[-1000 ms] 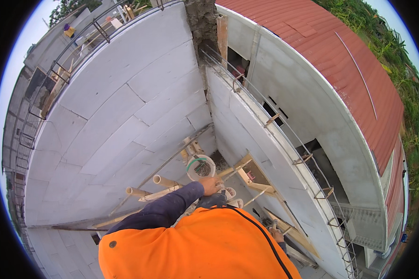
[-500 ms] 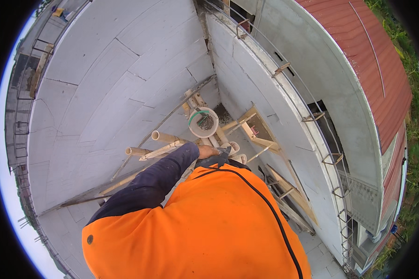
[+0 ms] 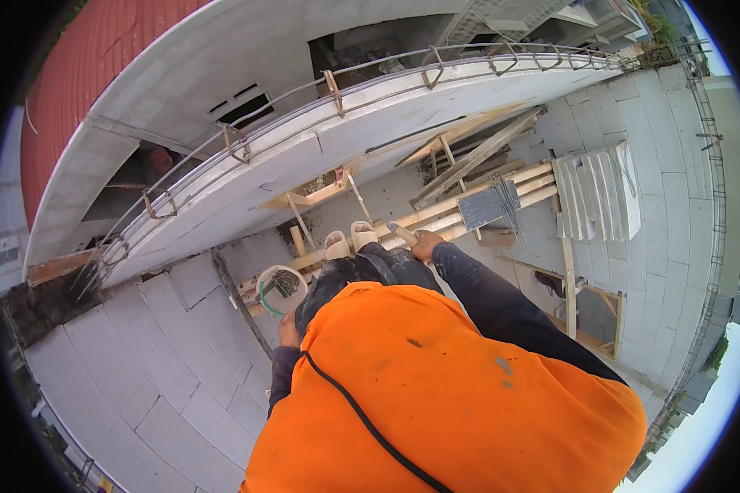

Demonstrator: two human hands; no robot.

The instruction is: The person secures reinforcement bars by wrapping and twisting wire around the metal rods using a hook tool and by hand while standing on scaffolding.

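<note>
orange back (image 3: 436,394): nearest the camera, it filled the lower middle of the view, with a dark cord running across it.
left hand (image 3: 288,330): it lay low at the person's left side, just beside the white bucket; the fingers looked curled, but whether they pinched the rim or only rested near it i cannot tell.
white bucket (image 3: 281,287): it sat on the bamboo poles to the left of the feet, upright and open, with dark bits and a green loop inside.
right hand (image 3: 427,245): it was stretched forward with the fingers wrapped round a pale handle (image 3: 403,233), pressed together on it; the tool's working end was too small to tell.
feet in pale sandals (image 3: 350,241): they stood side by side on the bamboo poles (image 3: 469,205), between the two hands.
doing it well: judged from the perch, weight should have stayed over both feet, and the tool hand should have kept a firm wrap while the other steadied by the bucket.
grey block wall (image 3: 173,378): it ran below and to the left.
stacked grey sheets (image 3: 596,193): they lay farther along the poles, well apart from the hands.
</note>
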